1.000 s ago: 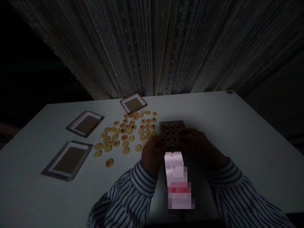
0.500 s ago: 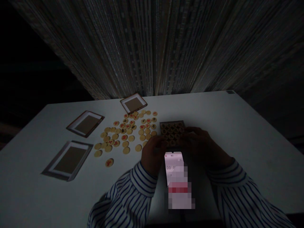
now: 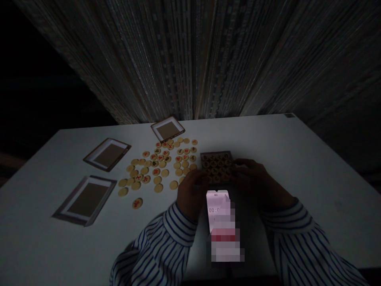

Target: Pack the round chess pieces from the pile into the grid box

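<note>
A small dark tray lies flat, holding rows of round Chinese chess pieces with carved characters. My left hand is closed at its near left corner, thumb and forefinger against the edge. At the right side, my right hand has its forefinger along the edge and its thumb by the near right corner; deep shadow obscures its other fingers. Just below the tray lies a lit phone with timer digits, its lower part blurred out. Left of the tray, many loose Chinese chess pieces are scattered, some face down.
Three more shallow trays stand on the left: one at the back, one in the middle and one nearer. All rest on a white table. A striped curtain hangs behind it. The room is dim.
My right hand has drawn slightly right, uncovering more pieces in the tray's right column. My left hand and the loose pieces look unmoved.
</note>
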`<state>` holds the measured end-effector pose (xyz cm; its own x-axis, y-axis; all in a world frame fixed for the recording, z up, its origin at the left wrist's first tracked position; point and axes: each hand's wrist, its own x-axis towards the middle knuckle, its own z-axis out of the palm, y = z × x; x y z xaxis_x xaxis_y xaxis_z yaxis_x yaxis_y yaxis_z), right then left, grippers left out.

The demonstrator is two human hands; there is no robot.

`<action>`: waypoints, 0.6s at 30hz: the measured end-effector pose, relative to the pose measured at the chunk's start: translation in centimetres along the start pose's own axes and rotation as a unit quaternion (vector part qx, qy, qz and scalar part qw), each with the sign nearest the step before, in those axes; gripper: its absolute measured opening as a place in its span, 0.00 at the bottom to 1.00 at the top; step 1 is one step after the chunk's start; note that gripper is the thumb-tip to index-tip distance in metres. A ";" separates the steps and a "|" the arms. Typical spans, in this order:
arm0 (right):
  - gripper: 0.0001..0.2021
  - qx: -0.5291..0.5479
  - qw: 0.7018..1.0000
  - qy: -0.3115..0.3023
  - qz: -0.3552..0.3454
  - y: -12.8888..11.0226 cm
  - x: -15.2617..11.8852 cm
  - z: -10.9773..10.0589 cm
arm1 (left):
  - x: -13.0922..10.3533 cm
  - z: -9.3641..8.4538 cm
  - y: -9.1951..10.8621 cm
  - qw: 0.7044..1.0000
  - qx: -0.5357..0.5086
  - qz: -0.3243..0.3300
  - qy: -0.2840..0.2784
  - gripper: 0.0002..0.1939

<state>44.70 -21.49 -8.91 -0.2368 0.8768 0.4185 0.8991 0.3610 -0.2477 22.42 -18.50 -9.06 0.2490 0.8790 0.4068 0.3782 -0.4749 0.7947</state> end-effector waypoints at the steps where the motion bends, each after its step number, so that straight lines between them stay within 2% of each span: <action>1: 0.09 -0.004 1.000 0.000 0.004 0.0 0.0 0.0 | 0.0 0.0 0.0 1.000 -0.001 -0.002 -0.002 0.07; 6: 0.10 0.015 1.000 -0.002 0.017 0.1 0.0 0.1 | 0.0 -0.1 0.0 1.000 -0.001 -0.006 -0.009 0.08; 9: 0.12 0.021 0.999 0.017 0.020 0.1 0.0 -0.2 | 0.0 -0.2 0.0 1.000 -0.002 0.001 -0.005 0.07; 18: 0.06 0.032 0.979 0.173 0.106 -0.5 0.5 -1.1 | 0.1 -0.2 0.1 1.000 -0.011 -0.007 -0.003 0.08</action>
<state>44.51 -21.60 -7.63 0.1018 0.7776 0.6204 0.8872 0.2111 -0.4102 22.31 -18.42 -8.88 0.2488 0.8848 0.3940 0.3623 -0.4623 0.8093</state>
